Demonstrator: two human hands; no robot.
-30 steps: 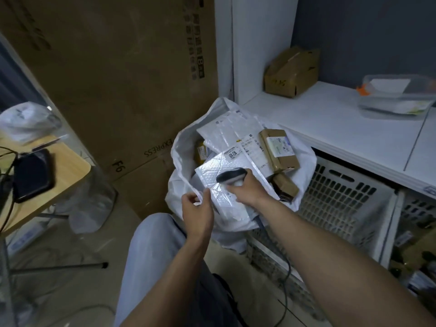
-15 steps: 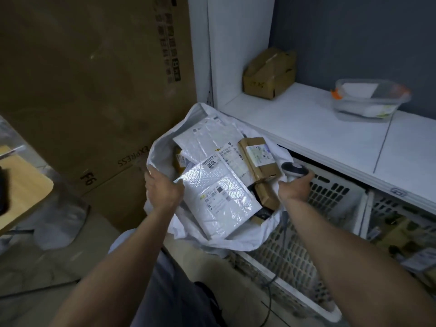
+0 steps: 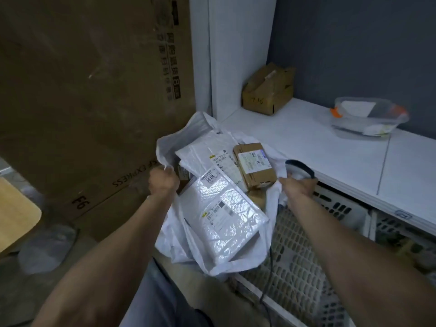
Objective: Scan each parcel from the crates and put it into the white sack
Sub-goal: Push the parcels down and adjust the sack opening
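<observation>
Nearest the wearer, two bare forearms reach forward over a grey trouser leg [image 3: 160,300]. The left hand [image 3: 162,182] is fisted round the left rim of the white sack [image 3: 172,234]. The right hand [image 3: 298,188] is curled round the handle of the scanner [image 3: 299,171], with the sack's right rim bunched under the same fingers, so the mouth is held spread between them. The scanner's cable [image 3: 271,263] hangs down in front of the white perforated crate [image 3: 304,251], which sits just behind the sack, under the shelf. The sack is thin, floppy film that will sag and fall shut if either rim is let go, so the bunched edges are the sensible places to hold it. It looks well filled and likely heavy enough to strain those edges if it is lifted by them. On top of the load lies a silvery bubble mailer [image 3: 226,215], label up. It is soft, light and slick, and best taken by an edge or flat from beneath. Beyond it sit a stiff brown carton [image 3: 256,166] and a limp white poly mailer [image 3: 200,151]. Farther off, the white shelf [image 3: 306,147] carries a cardboard box [image 3: 267,90] in its corner and a clear plastic tub [image 3: 368,119], and a tall printed carton [image 3: 82,90] stands to the left.
</observation>
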